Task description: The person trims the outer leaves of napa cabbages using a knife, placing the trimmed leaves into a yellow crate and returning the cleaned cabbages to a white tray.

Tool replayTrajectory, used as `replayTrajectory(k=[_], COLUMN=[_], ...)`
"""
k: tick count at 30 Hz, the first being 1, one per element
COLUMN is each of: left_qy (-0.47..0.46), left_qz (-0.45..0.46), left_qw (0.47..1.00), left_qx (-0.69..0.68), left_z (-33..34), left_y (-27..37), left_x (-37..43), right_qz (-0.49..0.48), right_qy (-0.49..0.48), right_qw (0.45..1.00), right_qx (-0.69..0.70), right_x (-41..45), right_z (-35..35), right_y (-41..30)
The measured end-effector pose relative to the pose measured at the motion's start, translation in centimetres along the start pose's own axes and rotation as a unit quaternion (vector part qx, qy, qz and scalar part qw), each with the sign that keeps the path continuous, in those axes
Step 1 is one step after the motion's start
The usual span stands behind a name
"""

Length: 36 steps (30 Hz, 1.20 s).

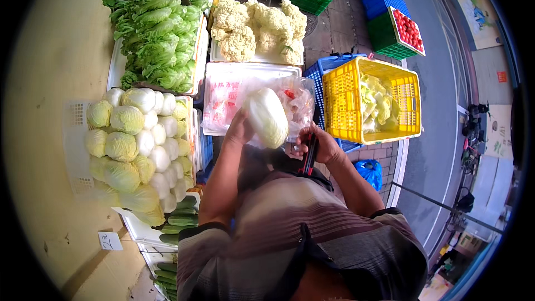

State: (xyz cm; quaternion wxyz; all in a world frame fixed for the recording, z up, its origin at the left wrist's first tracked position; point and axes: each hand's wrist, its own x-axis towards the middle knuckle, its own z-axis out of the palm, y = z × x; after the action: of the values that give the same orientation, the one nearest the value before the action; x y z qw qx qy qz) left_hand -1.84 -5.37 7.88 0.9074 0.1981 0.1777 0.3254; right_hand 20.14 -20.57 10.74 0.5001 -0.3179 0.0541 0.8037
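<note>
My left hand point(241, 128) grips a napa cabbage point(266, 118) by its left side, and the pale head is tilted over the near edge of a white foam box point(259, 68). In my right hand point(324, 144) is a black and red tool handle point(309, 154), perhaps a knife; its blade does not show clearly. Printed plastic bags point(223, 96) lie across the box, and a crumpled clear bag point(297, 96) sits to the right of the cabbage.
Napa cabbages point(159, 159) are piled at the left, below stacked lettuce point(163, 46). Cauliflower point(261, 25) stands beyond the box. A yellow crate point(342, 100) with leaf trimmings point(374, 100) rests at the right, near a blue bag point(370, 173). Cucumbers point(182, 219) lie at lower left.
</note>
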Motion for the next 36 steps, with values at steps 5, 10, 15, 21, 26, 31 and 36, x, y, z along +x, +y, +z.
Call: replayTrajectory(k=[5, 10, 15, 21, 26, 31, 36], left_qy=[-0.017, 0.07, 0.078, 0.108, 0.101, 0.095, 0.108], left_qz=[0.043, 0.028, 0.117, 0.1, 0.053, 0.009, -0.037], left_qw=[0.997, 0.99, 0.876, 0.847, 0.853, 0.859, 0.862], left_qx=[-0.054, 0.118, 0.462, 0.511, 0.509, 0.504, 0.494], left_z=[0.5, 0.1, 1.9, 3.1, 2.6, 2.6, 2.3], left_y=[0.6, 0.4, -0.4, -0.6, -1.1, -1.3, -2.0], left_x=[-0.9, -0.6, -1.2, -3.4, -4.6, -5.5, -6.0], right_qz=[0.017, -0.093, -0.247, -0.236, -0.225, -0.246, -0.24], right_qy=[0.113, 0.131, 0.126, 0.083, 0.071, 0.053, 0.059], right_qw=[0.986, 0.881, 0.53, 0.417, 0.433, 0.404, 0.416], right_qx=[-0.119, -0.445, -0.801, -0.874, -0.87, -0.879, -0.875], right_x=[-1.2, -0.7, 1.9, 3.4, 3.6, 3.8, 3.9], right_z=[1.8, 3.5, 4.5, 4.5, 3.6, 1.2, -0.4], right_y=[2.9, -0.6, -3.5, -2.7, -1.4, -0.1, 0.7])
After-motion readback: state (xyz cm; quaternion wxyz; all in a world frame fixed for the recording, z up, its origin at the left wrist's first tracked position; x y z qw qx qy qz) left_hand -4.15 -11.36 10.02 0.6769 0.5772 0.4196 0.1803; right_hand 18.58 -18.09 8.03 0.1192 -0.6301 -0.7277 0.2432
